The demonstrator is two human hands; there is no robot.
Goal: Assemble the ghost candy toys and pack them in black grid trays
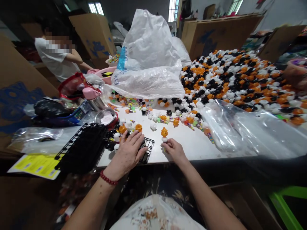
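Note:
My left hand lies palm down with its fingers spread, over the left part of a small black plastic grid at the table's front edge. Black, white and orange pieces are heaped just beyond and to the left of it. Between the thumb and fingers of my right hand is the lower part of a small upright toy with an orange top and a white collar. A lone white piece sits on the table behind, between the hands.
Stacked black grids lie at the left beside a metal bowl. A large pile of orange, black and white pieces fills the back right. Clear plastic bags cover the right side. A person is at the back left.

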